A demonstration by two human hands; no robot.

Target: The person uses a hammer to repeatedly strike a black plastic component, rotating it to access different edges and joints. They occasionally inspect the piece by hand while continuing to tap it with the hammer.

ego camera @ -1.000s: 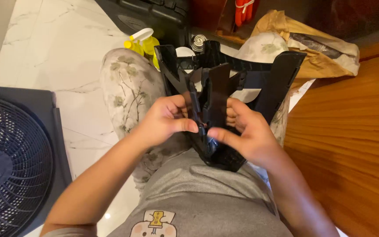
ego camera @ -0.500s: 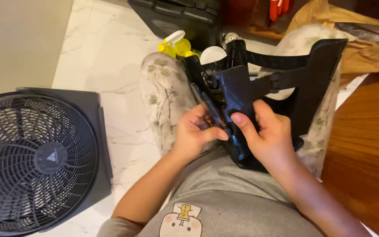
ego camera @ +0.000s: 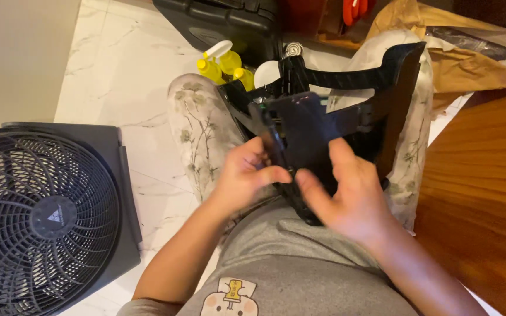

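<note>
Black strap harness (ego camera: 323, 126) resting across lap, between knees. Left hand (ego camera: 242, 178) pinching front edge of its padded panel, fingers closed; right hand (ego camera: 346, 196) fingers spread loosely beneath panel. Probably light, floppy webbing; stiffer panel edge best for gripping.

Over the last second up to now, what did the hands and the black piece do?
The left hand kept its pinch on the edge of the black plastic part. The right hand shifted: it sat wrapped on the part half a second ago, and now its fingers are spread and blurred low on it. The fan and yellow spray bottles stayed put.
</note>
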